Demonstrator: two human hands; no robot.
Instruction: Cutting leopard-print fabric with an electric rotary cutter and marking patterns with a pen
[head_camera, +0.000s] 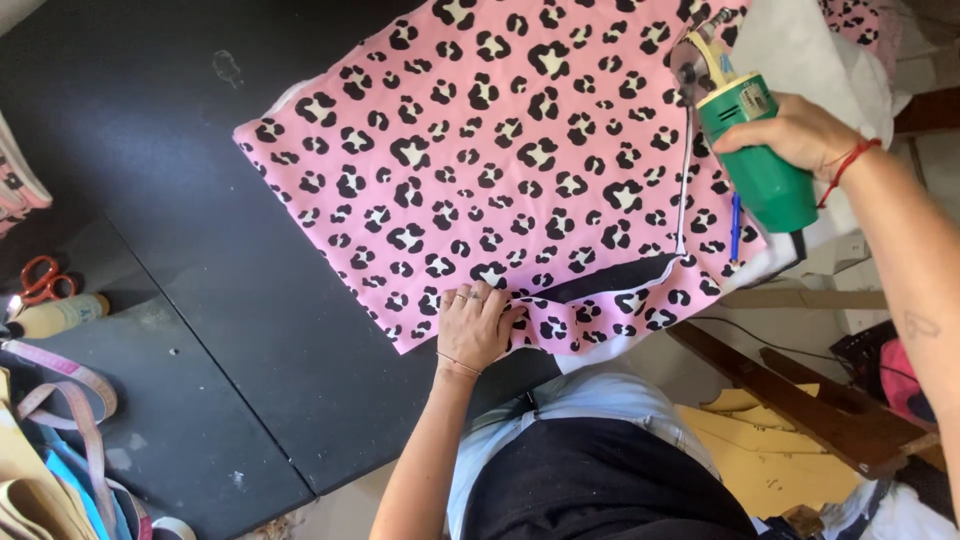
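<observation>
Head view, looking down at a black cutting table (200, 250). Pink leopard-print fabric (500, 150) is spread flat on it, several layers stacked; white under-layers show at the right and near edges.

Left hand (473, 322): palm down on the near edge of the fabric, fingers (470, 298) extended and close together, pressing flat, not pinching anything. Rings on two fingers, thin bracelet at the wrist. Just right of the fingertips a narrow cut strip of fabric (610, 305) lies slightly bunched, parted from the main piece by a dark gap where the table shows through.

Right hand (795, 135): wrapped closed around the green body of an electric rotary cutter (760, 150), gripping from the right side. Red string on the wrist. The cutter's blade end (695, 55) sits at the far right edge of the fabric, on the cloth. A cut line runs from the blade back towards the near edge, ending at the strip by the left hand. A blue pen (735, 228) lies on the fabric just below the cutter.

The two hands are well apart, left at the near edge, right at the far right corner.

Left of table: orange-handled scissors (42, 280), a small bottle (60, 315), pink measuring tape (70, 390).
</observation>
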